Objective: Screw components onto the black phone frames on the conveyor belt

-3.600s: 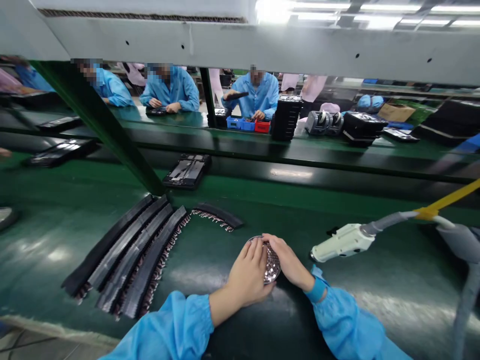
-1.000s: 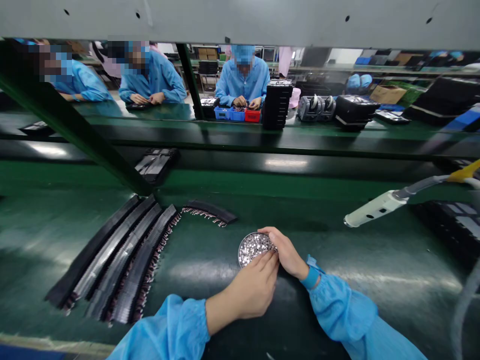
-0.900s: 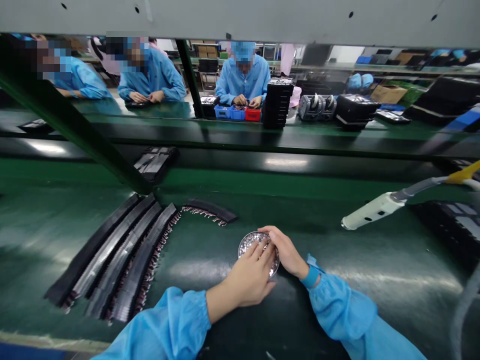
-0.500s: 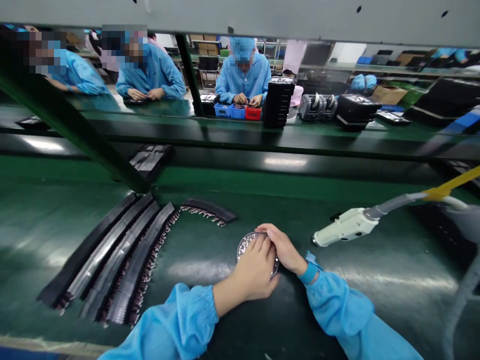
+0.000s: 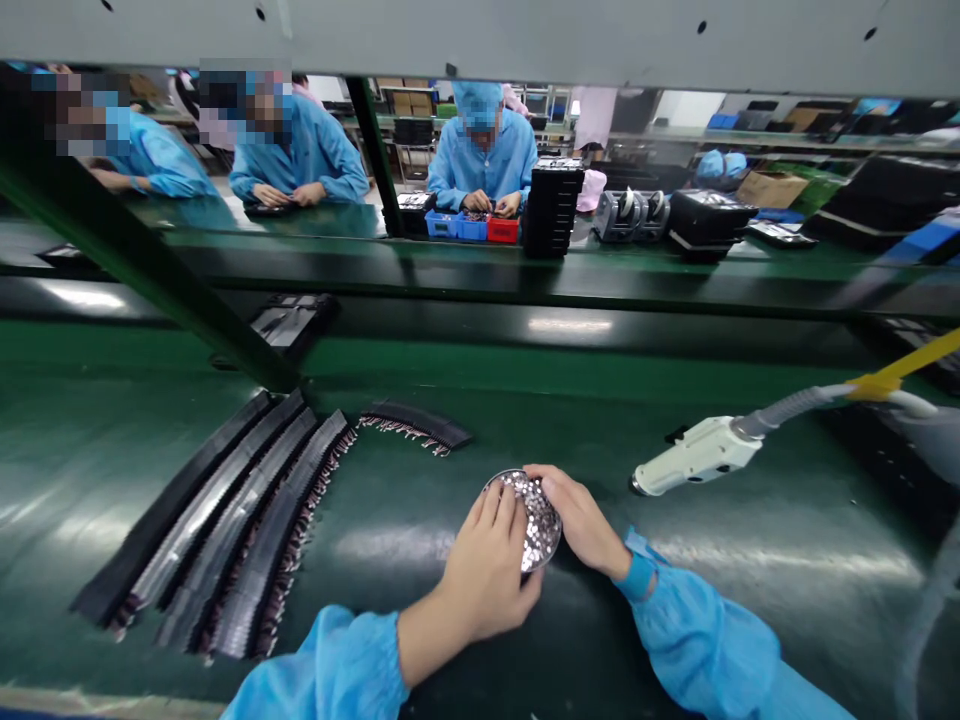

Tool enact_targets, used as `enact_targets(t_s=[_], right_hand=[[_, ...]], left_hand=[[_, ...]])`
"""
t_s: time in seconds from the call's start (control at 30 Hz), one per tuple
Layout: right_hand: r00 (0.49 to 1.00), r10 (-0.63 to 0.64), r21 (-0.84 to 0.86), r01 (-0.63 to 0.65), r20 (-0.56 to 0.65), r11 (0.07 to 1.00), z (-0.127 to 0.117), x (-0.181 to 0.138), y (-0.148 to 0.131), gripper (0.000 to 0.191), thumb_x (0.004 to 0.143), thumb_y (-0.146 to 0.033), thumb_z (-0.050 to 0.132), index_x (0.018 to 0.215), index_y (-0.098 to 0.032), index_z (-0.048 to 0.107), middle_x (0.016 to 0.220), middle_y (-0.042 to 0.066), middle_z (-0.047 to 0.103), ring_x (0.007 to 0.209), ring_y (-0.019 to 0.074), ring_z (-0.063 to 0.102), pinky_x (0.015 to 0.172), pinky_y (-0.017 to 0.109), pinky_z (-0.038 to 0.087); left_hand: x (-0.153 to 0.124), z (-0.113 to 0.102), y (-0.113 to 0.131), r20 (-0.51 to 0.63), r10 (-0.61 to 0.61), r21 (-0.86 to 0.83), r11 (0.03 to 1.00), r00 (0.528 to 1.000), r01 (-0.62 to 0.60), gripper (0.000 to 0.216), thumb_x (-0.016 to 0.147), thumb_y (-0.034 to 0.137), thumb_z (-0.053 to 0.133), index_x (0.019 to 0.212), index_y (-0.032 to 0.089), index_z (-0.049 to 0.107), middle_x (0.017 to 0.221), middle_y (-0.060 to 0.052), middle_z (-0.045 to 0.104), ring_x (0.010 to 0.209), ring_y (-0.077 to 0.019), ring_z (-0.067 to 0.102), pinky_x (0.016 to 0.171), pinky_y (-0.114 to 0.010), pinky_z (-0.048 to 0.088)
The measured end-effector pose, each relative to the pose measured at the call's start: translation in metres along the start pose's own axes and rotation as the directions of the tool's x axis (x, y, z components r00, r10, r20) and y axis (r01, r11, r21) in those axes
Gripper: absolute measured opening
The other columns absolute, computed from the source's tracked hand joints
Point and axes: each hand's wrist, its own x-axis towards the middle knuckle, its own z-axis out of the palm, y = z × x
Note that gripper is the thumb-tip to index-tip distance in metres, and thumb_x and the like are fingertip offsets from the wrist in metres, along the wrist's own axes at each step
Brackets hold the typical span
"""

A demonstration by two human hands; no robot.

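Note:
A small round metal dish full of tiny shiny parts sits on the green bench in front of me. My left hand rests on its near left side, fingers bent down onto the parts. My right hand cups the dish's right rim with curled fingers. Both arms wear light blue sleeves.
Long black strips with pins lie fanned at left, a short curved one behind. A white power tool hangs on a cable at right. A black tray rides the belt. People in blue coats work opposite.
My left hand moved from beside the dish onto it, then drew back slightly, uncovering the parts. The hanging tool swung left toward the dish. The tray on the belt drifted left.

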Motion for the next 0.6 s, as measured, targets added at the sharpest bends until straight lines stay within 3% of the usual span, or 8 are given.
enact_targets(t_s=[0.07,0.17,0.3,0.43,0.6], right_hand=[[1.0,-0.023,-0.042,0.023,-0.008,0.999,0.0,-0.002,-0.005,0.05,0.099,-0.06,0.037,0.112,-0.023,0.069,0.117,0.009,0.069,0.114,0.0267,0.059,0.108,0.045,0.041],[0.997,-0.063,-0.07,0.066,0.048,0.995,0.005,0.015,-0.011,0.05,0.095,-0.064,0.043,0.11,-0.026,0.071,0.114,0.007,0.07,0.112,0.0262,0.06,0.105,0.044,0.042],[0.995,-0.057,-0.077,0.063,0.08,0.995,0.009,0.035,-0.008,0.054,0.096,-0.067,0.037,0.11,-0.027,0.071,0.117,0.005,0.071,0.114,0.0264,0.061,0.107,0.046,0.041],[0.999,0.005,-0.101,-0.01,-0.046,0.995,0.0,0.014,0.0,0.054,0.1,-0.061,0.03,0.117,-0.025,0.066,0.124,0.007,0.067,0.119,0.0268,0.057,0.109,0.046,0.041],[0.994,0.031,-0.136,-0.045,-0.102,0.99,-0.004,-0.004,-0.003,0.048,0.099,-0.057,0.035,0.114,-0.023,0.065,0.117,0.01,0.066,0.114,0.0267,0.057,0.108,0.046,0.041]], left_hand=[[-0.008,0.005,0.012,0.011,0.032,0.022,0.999,0.999,-0.032,0.064,0.094,0.045,0.047,0.141,0.001,0.052,0.148,-0.025,0.05,0.139,-0.0431,0.044,0.119,-0.052,0.029],[0.001,0.011,0.021,0.008,0.044,0.019,0.999,0.999,-0.045,0.058,0.098,0.042,0.042,0.14,0.004,0.054,0.146,-0.023,0.053,0.138,-0.0414,0.046,0.119,-0.053,0.028],[0.026,0.012,0.001,-0.04,-0.02,-0.006,1.0,0.999,0.02,0.066,0.094,0.051,0.047,0.141,0.005,0.054,0.145,-0.024,0.054,0.139,-0.0423,0.044,0.119,-0.056,0.028],[0.015,0.007,-0.012,-0.032,-0.024,0.007,1.0,0.999,0.024,0.078,0.086,0.05,0.055,0.14,-0.006,0.051,0.146,-0.029,0.05,0.14,-0.044,0.043,0.119,-0.051,0.031],[-0.002,0.015,0.021,-0.045,0.068,0.092,0.994,0.997,-0.064,0.058,0.095,0.038,0.047,0.138,0.0,0.056,0.146,-0.025,0.052,0.139,-0.0423,0.044,0.119,-0.051,0.028]])
